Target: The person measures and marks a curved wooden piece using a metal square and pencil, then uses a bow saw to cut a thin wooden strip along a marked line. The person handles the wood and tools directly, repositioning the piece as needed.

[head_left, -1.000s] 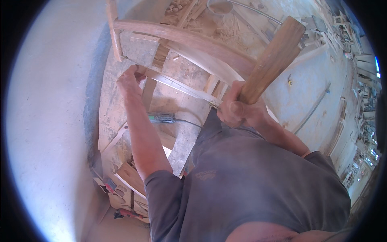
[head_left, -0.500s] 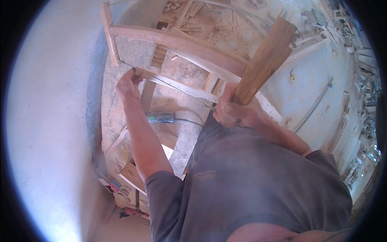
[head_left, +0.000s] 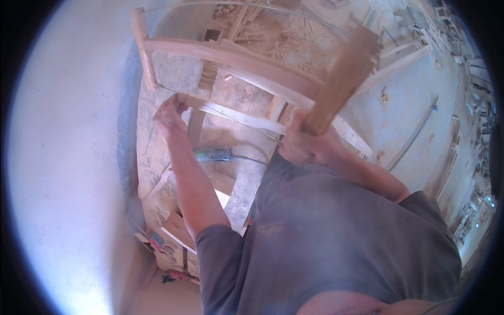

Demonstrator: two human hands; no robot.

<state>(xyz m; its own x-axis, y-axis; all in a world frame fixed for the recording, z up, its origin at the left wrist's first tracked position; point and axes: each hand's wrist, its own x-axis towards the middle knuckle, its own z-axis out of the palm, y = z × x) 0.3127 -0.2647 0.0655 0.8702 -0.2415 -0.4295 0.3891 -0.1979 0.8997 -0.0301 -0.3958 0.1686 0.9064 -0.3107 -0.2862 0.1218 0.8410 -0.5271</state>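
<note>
My right hand (head_left: 302, 139) is wrapped round the lower end of the thick wooden end handle of a frame saw (head_left: 226, 55). The saw's long wooden stretcher runs leftward to a second, slimmer upright. A thin blade spans the lower side, from that upright toward my right hand. My left hand (head_left: 170, 113) grips the left end of a pale, slightly curved wooden strip (head_left: 231, 113), with the blade passing close by its fingers. Motion blurs the thick handle's upper end. Where exactly the blade meets the strip is too small to tell.
Below the strip, a corded power tool (head_left: 215, 155) lies on the dusty work surface (head_left: 244, 181). Offcuts and shavings (head_left: 257, 34) litter the far floor. A thin bar (head_left: 415, 134) lies at the right. A pale wall (head_left: 63, 131) rises at the left; a red tool (head_left: 181, 276) sits lower left.
The frame saw has shifted slightly left relative to the strip, and its thick handle has become blurred. Both hands keep their grip. The whole view has shifted a little.
</note>
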